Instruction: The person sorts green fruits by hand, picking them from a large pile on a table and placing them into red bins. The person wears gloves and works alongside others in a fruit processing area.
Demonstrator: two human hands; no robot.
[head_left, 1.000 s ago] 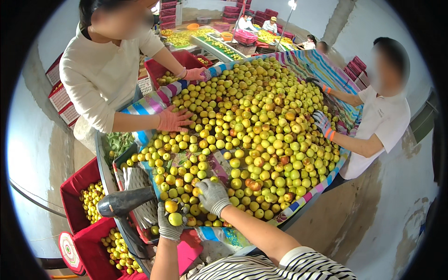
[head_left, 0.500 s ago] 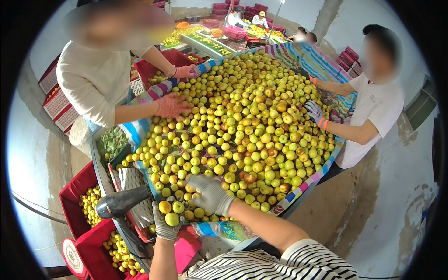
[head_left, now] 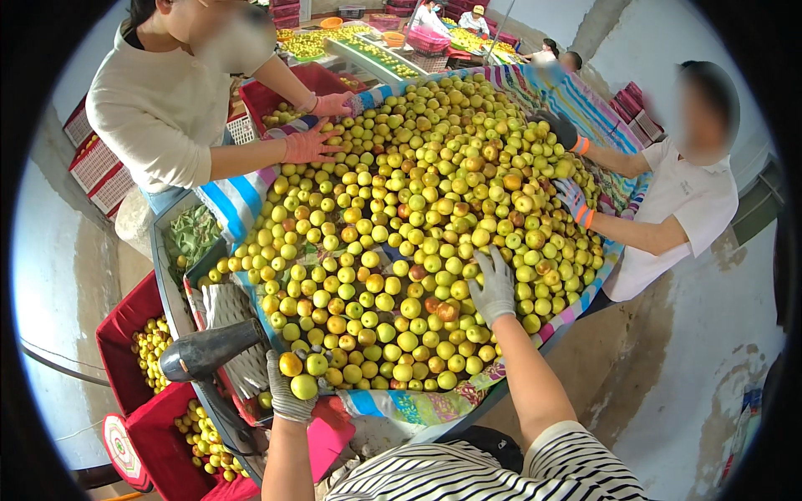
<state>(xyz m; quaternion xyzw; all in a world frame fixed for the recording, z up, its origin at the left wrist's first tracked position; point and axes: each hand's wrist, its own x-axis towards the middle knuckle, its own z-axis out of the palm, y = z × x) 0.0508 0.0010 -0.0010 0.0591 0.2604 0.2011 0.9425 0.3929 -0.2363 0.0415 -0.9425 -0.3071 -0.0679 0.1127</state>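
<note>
A broad heap of small round yellow-green jujubes point(head_left: 401, 305), some with reddish-brown patches, lies on a patterned cloth point(head_left: 434, 406). My right hand point(head_left: 494, 290), in a grey glove, reaches onto the right part of the heap with its fingers apart, touching the fruit. At the near left corner, my left hand point(head_left: 288, 391) is in a striped grey glove. It is curled around a few jujubes point(head_left: 304, 387) that sit higher than the others; its fingertips are partly hidden. Beside this hand is a black hair-dryer-shaped blower point(head_left: 209, 349).
Across at the left, a co-worker's pink-gloved hands point(head_left: 309, 144) rest on the heap's edge. Another co-worker's gloved hand point(head_left: 574, 202) touches its right side. Red-lined crates point(head_left: 125, 351) holding jujubes stand at the left. A bin of leaves point(head_left: 194, 234) adjoins the cloth.
My right hand has moved right and away from me, from the near middle of the heap to its right part. My left hand stays near the corner with the same jujubes.
</note>
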